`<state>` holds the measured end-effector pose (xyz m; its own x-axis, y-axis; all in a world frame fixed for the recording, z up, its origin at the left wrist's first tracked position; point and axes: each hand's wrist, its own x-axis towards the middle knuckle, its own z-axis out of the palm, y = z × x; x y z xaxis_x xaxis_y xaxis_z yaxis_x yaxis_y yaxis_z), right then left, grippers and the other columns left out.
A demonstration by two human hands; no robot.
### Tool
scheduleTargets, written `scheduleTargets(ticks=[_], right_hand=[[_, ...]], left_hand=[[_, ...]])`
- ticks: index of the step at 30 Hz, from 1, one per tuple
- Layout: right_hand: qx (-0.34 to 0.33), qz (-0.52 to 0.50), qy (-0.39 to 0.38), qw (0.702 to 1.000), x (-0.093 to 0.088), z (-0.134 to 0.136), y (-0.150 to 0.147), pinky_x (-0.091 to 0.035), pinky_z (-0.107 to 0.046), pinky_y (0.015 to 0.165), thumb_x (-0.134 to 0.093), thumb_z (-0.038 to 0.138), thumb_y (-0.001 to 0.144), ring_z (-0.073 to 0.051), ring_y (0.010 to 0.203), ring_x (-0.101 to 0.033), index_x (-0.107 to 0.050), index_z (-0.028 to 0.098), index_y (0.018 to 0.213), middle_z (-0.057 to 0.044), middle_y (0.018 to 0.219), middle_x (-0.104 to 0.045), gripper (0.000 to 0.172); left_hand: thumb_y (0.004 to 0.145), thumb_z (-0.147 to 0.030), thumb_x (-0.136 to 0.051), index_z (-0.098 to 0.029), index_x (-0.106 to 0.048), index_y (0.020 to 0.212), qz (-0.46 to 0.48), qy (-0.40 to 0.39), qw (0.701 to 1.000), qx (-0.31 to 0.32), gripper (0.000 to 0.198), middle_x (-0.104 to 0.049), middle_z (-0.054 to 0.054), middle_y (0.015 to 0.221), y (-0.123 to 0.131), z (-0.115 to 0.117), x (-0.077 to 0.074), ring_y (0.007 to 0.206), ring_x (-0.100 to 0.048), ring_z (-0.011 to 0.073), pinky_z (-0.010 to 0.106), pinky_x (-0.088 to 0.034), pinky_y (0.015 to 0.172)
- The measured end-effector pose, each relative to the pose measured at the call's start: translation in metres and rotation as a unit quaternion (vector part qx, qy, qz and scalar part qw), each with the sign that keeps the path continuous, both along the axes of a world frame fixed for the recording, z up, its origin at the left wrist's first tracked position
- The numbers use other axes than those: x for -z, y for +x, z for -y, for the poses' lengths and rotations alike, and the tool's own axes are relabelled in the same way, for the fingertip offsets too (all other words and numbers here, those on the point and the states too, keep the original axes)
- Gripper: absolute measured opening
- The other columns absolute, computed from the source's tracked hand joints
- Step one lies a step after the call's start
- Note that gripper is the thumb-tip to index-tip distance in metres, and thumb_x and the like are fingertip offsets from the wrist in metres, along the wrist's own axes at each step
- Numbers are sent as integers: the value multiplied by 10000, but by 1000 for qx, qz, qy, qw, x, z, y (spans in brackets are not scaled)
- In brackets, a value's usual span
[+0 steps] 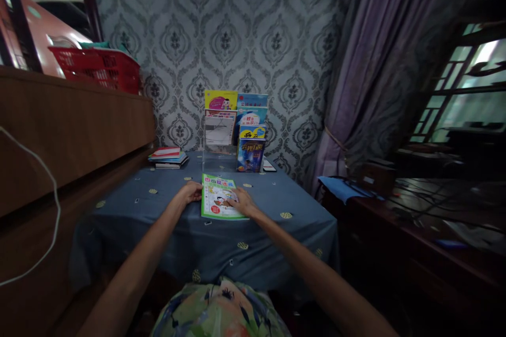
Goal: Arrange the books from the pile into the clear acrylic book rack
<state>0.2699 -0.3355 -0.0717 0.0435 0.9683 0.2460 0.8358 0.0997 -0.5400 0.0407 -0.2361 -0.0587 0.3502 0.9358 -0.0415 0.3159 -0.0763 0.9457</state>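
A green-bordered children's book [216, 201] lies on the cloth-covered table in front of me, its cover up with cartoon figures and large characters. My left hand [192, 191] is at the book's left edge, its fingers curled in and closed against that edge; the fingertips are partly hidden. My right hand [242, 202] rests over the right side of the cover, fingers stretched out across it. Behind the book stands a clear display rack [215, 160]. It holds several books, among them a yellow one [211, 99] and a dark blue one [251, 156].
A small stack of books [169, 157] lies at the table's back left. Beside the rack is a flat white-screened device [269, 165]. A wooden cabinet [71, 126] carrying a red basket [98, 68] borders the left; a purple curtain [356, 73] hangs at right.
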Motion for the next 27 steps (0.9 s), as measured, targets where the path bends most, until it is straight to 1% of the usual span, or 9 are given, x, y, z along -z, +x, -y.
scheduleTargets(ticks=[2, 5, 9, 11, 13, 17, 20, 24, 27], right_hand=[[3, -53, 3, 999, -2, -6, 9, -430, -443, 1072, -683, 339, 815, -314, 1298, -537, -588, 168, 1336, -148, 1376, -608, 556], [-8, -136, -2, 991, -10, -15, 22, -580, -393, 814, -708, 345, 791, -253, 909, -714, -641, 156, 1230, -120, 1039, -744, 483], [-54, -213, 2, 976, -26, -26, 27, -562, -295, 542, -739, 328, 754, -162, 534, -643, -706, 150, 945, -43, 665, -702, 263], [-70, -234, 28, 969, -39, -31, 26, -565, -289, 552, -714, 300, 763, -167, 555, -663, -697, 156, 912, -46, 681, -710, 208], [-76, -245, 69, 964, -55, -36, 25, -590, -313, 664, -669, 288, 791, -199, 711, -722, -684, 166, 991, -66, 808, -743, 235], [-81, -214, 144, 963, -80, -39, 28, -526, -390, 956, -530, 264, 863, -244, 1128, -664, -624, 180, 1212, -96, 1180, -716, 371], [-86, -146, 151, 974, -73, -32, 30, -428, -443, 1075, -444, 174, 859, -254, 1315, -534, -673, 189, 1178, -95, 1375, -623, 393], [-97, -36, 79, 991, -32, -15, 26, -393, -468, 1105, -460, 100, 817, -254, 1282, -572, -751, 204, 1057, -80, 1293, -686, 391], [-99, 28, 30, 994, -7, -7, 24, -394, -434, 1114, -452, 98, 859, -228, 1286, -575, -714, 224, 1181, -69, 1334, -662, 434]], left_hand=[[964, -353, -591, -136, -612, 1152, 22, -3, 1000, 7, 288, -658, 76, 1080, -2, -1, -5, 882, -660, 171, 344, -578, 755], [953, -337, -590, -124, -639, 975, 58, 30, 998, 20, 220, -684, 68, 895, -6, -4, -20, 728, -652, 130, 220, -510, 590], [896, -369, -624, -138, -636, 875, 87, 102, 990, 42, 232, -677, 49, 779, -9, -8, -49, 628, -620, 109, 156, -379, 464], [893, -375, -603, -141, -647, 914, 90, 144, 984, 50, 238, -679, 48, 791, -10, -8, -66, 640, -620, 114, 156, -380, 464], [904, -354, -564, -149, -652, 997, 87, 188, 977, 54, 241, -696, 51, 868, -12, -9, -84, 729, -646, 133, 166, -437, 519], [914, -257, -501, -164, -645, 1118, 56, 271, 959, 60, 267, -699, 58, 1112, -17, -7, -102, 1062, -635, 190, 253, -527, 826], [905, -208, -476, -155, -688, 1053, -2, 308, 949, 69, 264, -709, 68, 1136, -18, 2, -84, 1140, -605, 214, 313, -483, 976], [833, -181, -555, -188, -726, 912, -114, 307, 939, 108, 189, -751, 39, 998, -15, 21, -25, 1007, -659, 207, 327, -491, 981], [869, -179, -513, -207, -713, 1031, -162, 318, 928, 110, 259, -716, 58, 1166, -14, 31, 10, 1129, -628, 203, 331, -442, 1055]])
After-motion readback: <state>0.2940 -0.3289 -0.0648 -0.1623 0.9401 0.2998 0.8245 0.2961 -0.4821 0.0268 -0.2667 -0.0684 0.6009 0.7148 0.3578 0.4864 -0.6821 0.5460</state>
